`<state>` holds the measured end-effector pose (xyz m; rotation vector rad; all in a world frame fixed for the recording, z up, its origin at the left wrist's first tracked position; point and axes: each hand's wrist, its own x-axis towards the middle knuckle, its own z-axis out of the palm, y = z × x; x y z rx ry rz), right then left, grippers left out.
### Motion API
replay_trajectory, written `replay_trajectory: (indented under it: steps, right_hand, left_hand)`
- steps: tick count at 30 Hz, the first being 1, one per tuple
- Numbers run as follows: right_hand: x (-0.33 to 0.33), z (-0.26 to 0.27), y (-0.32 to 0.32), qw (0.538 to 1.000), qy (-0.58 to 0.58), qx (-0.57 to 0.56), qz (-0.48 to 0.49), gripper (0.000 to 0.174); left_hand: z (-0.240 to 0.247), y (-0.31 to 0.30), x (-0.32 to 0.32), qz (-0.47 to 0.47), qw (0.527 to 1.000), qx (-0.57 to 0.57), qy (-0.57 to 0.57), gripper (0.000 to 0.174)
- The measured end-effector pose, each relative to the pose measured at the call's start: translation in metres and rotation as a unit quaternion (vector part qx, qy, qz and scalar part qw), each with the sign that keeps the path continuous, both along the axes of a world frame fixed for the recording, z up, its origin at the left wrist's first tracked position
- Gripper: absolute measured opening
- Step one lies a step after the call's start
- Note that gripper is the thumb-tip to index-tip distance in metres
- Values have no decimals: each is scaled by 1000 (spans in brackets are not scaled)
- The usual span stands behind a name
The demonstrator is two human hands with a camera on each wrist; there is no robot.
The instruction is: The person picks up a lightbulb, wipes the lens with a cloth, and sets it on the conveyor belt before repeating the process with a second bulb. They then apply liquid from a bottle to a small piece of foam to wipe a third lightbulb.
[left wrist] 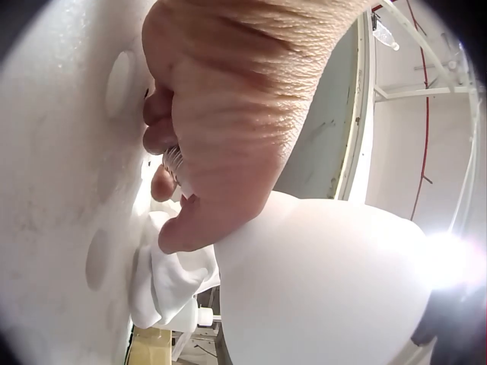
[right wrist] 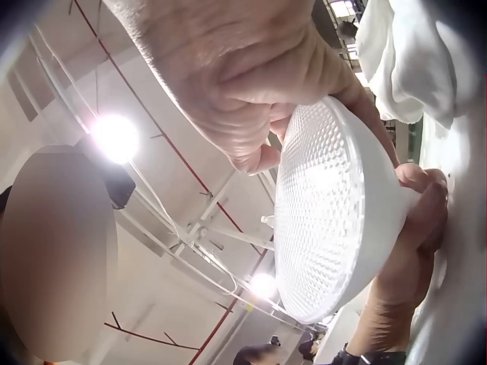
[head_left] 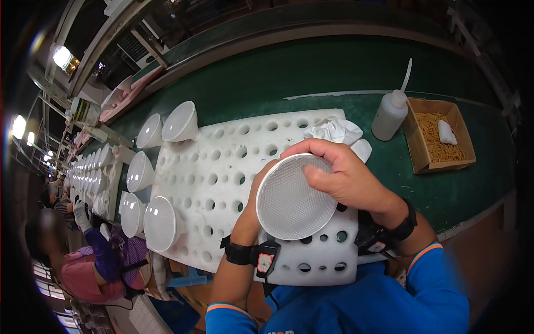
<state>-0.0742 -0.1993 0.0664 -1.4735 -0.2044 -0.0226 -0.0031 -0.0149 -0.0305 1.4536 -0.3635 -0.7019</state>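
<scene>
A white reflector bulb [head_left: 292,203] with a dimpled, translucent lens is held over the foam board, its lens facing up toward the head camera. From beneath, my left hand [left wrist: 228,114] grips its narrow neck, with the ridged metal screw base [left wrist: 173,161] showing between the fingers. Most of that hand is hidden behind the bulb in the head view. My right hand [head_left: 353,175] holds the far right rim, its thumb on the lens and its fingers around the outer edge. A crumpled white cloth [head_left: 334,131] lies just beyond the right hand.
Several similar bulbs [head_left: 161,222] stand along the left of the perforated white foam board [head_left: 222,153]. On the green table [head_left: 445,195] at right are a spout bottle [head_left: 389,116] and a cardboard box [head_left: 424,165] of tan rings. Another person [head_left: 92,267] sits at left.
</scene>
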Motion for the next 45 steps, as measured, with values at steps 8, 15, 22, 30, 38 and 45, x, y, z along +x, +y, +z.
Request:
replay_trajectory:
  steps: [8,15,22,30,38,45]
  right_hand:
    - [-3,-2,0,991,-64,-115,-32,32]
    - [2,1,-4,1000,22,11,-6,31]
    - [1,-2,-2,995,-28,-95,-14,30]
    - [-4,1,4,995,-55,-78,-27,35]
    - [3,-4,-5,999,20,10,30,39]
    - [-6,3,3,992,-65,-108,-8,39]
  left_hand:
    - [7,6,-5,25,999,8,39,25]
    - [-9,5,2,33,996,-30,72,29]
    - [-2,6,-1,24,999,-7,48,30]
    - [-1,19,-2,-3,984,-114,135,40]
    - [6,13,-6,-2,1000,-7,5,42]
    - [32,8,-12,-6,989,-26,146,40]
